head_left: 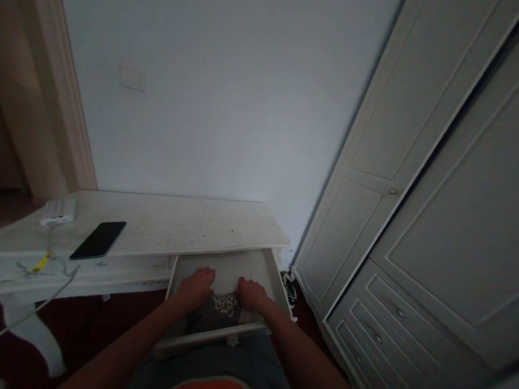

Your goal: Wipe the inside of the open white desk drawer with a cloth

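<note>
Inside the pulled-out drawer (228,269), the dark patterned cloth (218,313) lies between left hand (197,287) and right hand (251,294), about equally near both, on the body side. Curled fingers seem to pinch its far corners, though it's dim here.

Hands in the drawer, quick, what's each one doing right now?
Left hand: closed, apparently holding the left edge of the dark patterned cloth.
Right hand: closed, apparently holding the cloth's right edge.

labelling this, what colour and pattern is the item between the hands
The item is dark grey-brown with a pale, curling pattern, in the head view.
</note>
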### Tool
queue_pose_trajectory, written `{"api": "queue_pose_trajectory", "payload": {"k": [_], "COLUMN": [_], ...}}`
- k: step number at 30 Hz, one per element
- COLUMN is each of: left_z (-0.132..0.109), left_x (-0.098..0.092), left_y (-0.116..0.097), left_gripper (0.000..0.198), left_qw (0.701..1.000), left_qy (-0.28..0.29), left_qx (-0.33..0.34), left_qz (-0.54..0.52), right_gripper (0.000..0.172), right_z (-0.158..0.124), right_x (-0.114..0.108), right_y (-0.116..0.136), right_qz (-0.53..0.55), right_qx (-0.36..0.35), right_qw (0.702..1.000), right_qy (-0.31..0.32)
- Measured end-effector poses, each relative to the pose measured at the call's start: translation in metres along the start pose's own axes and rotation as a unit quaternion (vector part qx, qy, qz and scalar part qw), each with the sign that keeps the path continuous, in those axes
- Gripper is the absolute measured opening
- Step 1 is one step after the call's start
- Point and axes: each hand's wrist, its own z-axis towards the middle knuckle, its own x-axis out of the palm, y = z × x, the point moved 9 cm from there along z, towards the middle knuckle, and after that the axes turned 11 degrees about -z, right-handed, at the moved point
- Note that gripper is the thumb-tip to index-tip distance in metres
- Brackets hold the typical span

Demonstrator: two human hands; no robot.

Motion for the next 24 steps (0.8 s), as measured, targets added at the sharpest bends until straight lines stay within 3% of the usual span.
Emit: {"api": "queue_pose_trajectory", "payload": {"k": [2, 6, 8, 10, 13, 17, 20, 24], "left_z": [-0.004, -0.009, -0.009, -0.008, -0.009, -0.012, -0.016, -0.022], "left_x": [0.002, 0.015, 0.02, 0.025, 0.029, 0.018, 0.002, -0.012], "left_y": [-0.008, -0.008, -0.005, -0.001, 0.005, 0.005, 0.005, 0.009], "left_gripper": [0.036, 0.059, 0.064, 0.064, 0.06, 0.052, 0.044, 0.053], "left_qw": [0.999, 0.995, 0.991, 0.986, 0.981, 0.989, 0.993, 0.982], "left_qy": [0.025, 0.095, 0.128, 0.163, 0.19, 0.13, 0.066, 0.022], "left_qx": [0.026, 0.041, 0.042, 0.035, 0.017, 0.021, 0.037, 0.06], "left_qz": [-0.001, 0.001, -0.005, -0.016, -0.039, -0.064, -0.095, -0.176], "right_gripper": [0.032, 0.047, 0.038, 0.023, 0.035, 0.061, 0.053, 0.046], "right_z": [-0.003, -0.009, -0.011, -0.014, -0.019, -0.02, -0.019, -0.013], "right_x": [-0.004, -0.023, -0.029, -0.026, -0.013, 0.0, -0.004, -0.029], "right_y": [0.004, 0.013, 0.022, 0.032, 0.043, 0.042, 0.034, -0.002], "right_qz": [-0.003, 0.01, 0.03, 0.053, 0.111, 0.143, 0.177, 0.389], "right_qx": [-0.012, -0.063, -0.109, -0.164, -0.23, -0.254, -0.247, -0.127], "right_qw": [1.0, 0.997, 0.992, 0.984, 0.967, 0.954, 0.95, 0.912], "right_qy": [-0.01, -0.053, -0.059, -0.042, 0.017, 0.07, 0.073, -0.005]}}
